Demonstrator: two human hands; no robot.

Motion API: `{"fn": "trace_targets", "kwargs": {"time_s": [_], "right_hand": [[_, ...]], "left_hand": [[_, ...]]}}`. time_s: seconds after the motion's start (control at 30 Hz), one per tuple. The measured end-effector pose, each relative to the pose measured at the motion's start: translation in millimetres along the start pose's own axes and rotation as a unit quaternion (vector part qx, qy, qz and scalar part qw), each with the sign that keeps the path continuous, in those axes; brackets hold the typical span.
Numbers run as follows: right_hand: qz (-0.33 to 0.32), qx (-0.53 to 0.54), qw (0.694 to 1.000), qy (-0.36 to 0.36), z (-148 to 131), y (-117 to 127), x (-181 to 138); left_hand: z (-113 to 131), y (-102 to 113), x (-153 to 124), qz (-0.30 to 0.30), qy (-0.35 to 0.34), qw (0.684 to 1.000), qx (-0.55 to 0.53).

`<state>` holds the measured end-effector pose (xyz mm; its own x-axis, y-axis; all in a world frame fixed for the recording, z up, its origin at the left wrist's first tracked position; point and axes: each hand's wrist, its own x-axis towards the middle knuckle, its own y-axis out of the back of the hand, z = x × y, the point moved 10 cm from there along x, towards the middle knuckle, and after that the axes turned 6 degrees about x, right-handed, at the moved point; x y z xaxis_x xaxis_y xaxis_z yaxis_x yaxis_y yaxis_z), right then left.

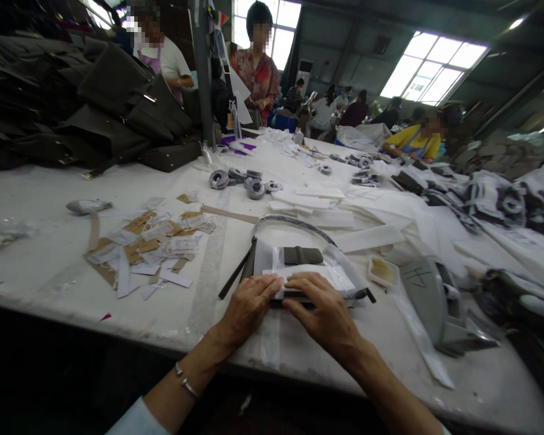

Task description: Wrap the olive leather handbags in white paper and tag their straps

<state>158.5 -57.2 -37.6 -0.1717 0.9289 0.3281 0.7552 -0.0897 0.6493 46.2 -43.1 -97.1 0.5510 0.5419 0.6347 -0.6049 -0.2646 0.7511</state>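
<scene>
Bag [304, 256] under left hand [252, 297], right hand [323, 305]

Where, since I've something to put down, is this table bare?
Left of the tags, between them and the clear plastic, the table looks bare. Narrower patches lie between the right forearm and the white strip, and between the tags and the looped-handle bag. Past that strip, by the grey bag, it's crowded.

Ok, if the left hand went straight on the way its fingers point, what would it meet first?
Most likely the right hand: its fingertips lie just ahead of the left hand, over the bag. Depth is unclear in this one view.
</scene>
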Motion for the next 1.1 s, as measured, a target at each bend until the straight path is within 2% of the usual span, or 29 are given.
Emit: {"fn": "trace_targets", "kwargs": {"time_s": [0.03,0.1,0.23,0.4,0.53,0.63,0.77,0.87,0.97,1.03,1.1], "right_hand": [[-0.012,-0.029,0.998,0.046,-1.2,-3.7,6.0],[-0.054,-0.065,0.994,0.073,10.2,-19.5,12.3],[-0.098,-0.097,0.99,0.036,32.3,-38.7,13.0],[-0.131,-0.083,0.988,-0.02,25.9,-36.3,21.4],[-0.137,-0.111,0.983,-0.043,22.3,-36.6,32.1],[-0.109,-0.071,0.99,-0.046,26.7,-34.9,35.9],[-0.016,0.04,0.995,-0.089,44.4,-18.9,38.5],[0.041,0.133,0.976,-0.164,64.8,-10.4,36.2],[0.061,0.22,0.95,-0.214,79.0,-11.8,32.4],[0.073,0.238,0.946,-0.208,81.2,-10.8,32.0],[0.077,0.216,0.956,-0.181,78.3,-8.5,33.0]], "left_hand": [[0.0,0.1,-0.7,0.006,-0.002,1.0,-0.002],[-1.3,-1.5,-2.2,0.005,0.002,1.0,-0.003],[-7.9,-1.8,-6.3,0.013,0.037,0.999,0.014],[-11.0,-3.6,-8.9,0.008,0.054,0.998,0.018],[-11.8,-4.8,-8.6,-0.001,0.053,0.999,0.012],[-11.9,-5.5,-8.6,-0.008,0.052,0.999,0.012],[-11.5,-6.9,-9.1,-0.018,0.051,0.998,0.016],[-11.9,-6.4,-8.8,-0.018,0.054,0.998,0.02],[-10.9,-5.1,-7.1,-0.018,0.054,0.998,0.019],[-8.0,-3.5,-5.5,-0.018,0.044,0.999,0.02],[-5.9,-2.5,-4.6,-0.021,0.036,0.999,0.021]]}}
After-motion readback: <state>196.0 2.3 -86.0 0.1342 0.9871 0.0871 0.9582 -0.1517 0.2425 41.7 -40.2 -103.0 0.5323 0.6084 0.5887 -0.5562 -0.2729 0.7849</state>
